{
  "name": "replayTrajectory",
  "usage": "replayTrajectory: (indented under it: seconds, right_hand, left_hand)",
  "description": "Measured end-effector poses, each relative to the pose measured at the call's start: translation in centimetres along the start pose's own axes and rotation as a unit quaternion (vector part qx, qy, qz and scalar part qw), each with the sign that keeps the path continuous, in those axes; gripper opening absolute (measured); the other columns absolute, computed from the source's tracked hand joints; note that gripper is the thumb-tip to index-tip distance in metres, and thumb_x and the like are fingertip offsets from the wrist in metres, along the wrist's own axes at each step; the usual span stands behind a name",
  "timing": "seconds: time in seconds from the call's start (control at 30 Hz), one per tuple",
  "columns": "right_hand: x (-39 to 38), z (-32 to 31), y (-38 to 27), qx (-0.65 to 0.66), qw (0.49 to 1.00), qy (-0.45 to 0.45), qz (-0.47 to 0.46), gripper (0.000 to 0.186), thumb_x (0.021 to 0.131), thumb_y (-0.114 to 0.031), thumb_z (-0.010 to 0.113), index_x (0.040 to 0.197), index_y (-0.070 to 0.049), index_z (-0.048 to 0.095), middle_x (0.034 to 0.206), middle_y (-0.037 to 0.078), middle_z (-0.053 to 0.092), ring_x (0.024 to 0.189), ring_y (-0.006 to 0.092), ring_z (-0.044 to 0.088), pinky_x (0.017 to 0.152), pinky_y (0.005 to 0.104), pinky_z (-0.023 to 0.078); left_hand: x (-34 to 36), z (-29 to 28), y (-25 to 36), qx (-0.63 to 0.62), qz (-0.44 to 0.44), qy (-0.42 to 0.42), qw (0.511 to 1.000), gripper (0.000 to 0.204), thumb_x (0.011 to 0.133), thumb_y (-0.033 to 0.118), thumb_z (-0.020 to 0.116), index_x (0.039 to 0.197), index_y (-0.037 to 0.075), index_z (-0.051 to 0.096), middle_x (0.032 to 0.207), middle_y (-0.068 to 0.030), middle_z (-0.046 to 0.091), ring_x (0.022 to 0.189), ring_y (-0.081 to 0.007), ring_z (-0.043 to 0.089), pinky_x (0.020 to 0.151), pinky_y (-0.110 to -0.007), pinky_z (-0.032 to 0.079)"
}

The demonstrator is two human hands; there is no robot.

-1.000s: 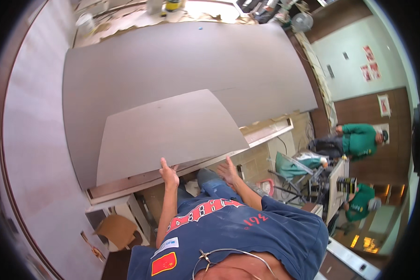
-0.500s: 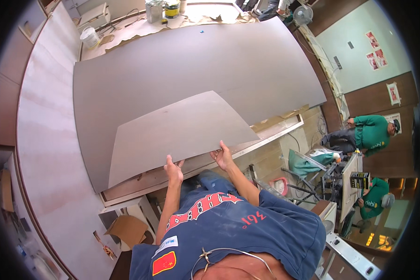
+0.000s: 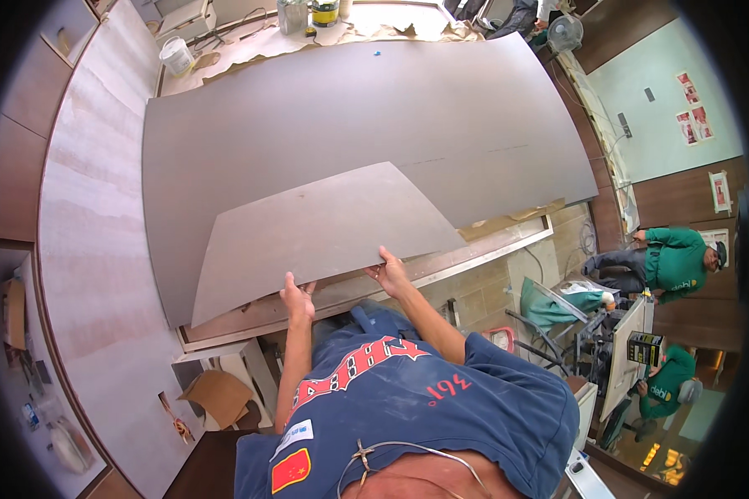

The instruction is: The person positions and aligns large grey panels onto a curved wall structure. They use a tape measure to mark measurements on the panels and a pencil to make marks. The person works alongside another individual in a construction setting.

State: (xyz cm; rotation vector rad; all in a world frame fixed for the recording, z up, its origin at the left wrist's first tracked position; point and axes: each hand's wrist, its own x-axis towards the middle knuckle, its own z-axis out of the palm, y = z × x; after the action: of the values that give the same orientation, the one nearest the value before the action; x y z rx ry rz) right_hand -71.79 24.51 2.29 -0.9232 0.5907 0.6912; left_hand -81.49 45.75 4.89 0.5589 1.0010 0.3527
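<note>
- So the smaller panel (image 3: 324,229) is a thin, plain grey-brown piece with straight edges and a couple of faint marks on its face.
- It's over the near side of a way bigger grey sheet (image 3: 358,108), hiding part of that one's front edge. Can't tell if it's fully resting there or lifted a bit.
- Left hand (image 3: 298,299) grips the near edge, thumb on top, fingers tucked under. Right hand (image 3: 391,276) does the same further right.
- Past the big sheet: white bucket (image 3: 176,56), metal tin (image 3: 292,17), yellow tin (image 3: 324,12).
- Off right, a green bag (image 3: 549,304) and a cluttered worktable (image 3: 622,362) crowd the floor.
- Bent cardboard (image 3: 216,397) sits lower left.
</note>
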Motion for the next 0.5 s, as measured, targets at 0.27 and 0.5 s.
replayTrajectory:
  seconds: [0.27,0.5]
  right_hand:
    - [-0.3,1.7,-1.2,0.01,1.0,0.001,0.027,0.035,0.097,-0.032,0.049,0.118,-0.005,0.052,0.111,0.011,0.06,0.101,0.0245,0.059,0.086,0.0422,0.05]
    - [-0.4,2.5,-2.6,0.022,0.999,0.001,0.036,0.033,0.096,-0.031,0.049,0.116,-0.004,0.052,0.109,0.01,0.06,0.099,0.0242,0.058,0.087,0.0427,0.05]
  left_hand:
    - [0.2,0.4,0.6,-0.011,0.013,-0.009,1.0,0.037,0.096,0.023,0.05,0.124,0.0,0.042,0.121,-0.014,0.052,0.109,-0.0307,0.054,0.09,-0.048,0.051]
    - [0.1,1.6,0.8,-0.007,0.015,0.019,1.0,0.038,0.096,0.024,0.049,0.125,0.001,0.041,0.124,-0.0136,0.05,0.11,-0.0308,0.054,0.091,-0.048,0.05]
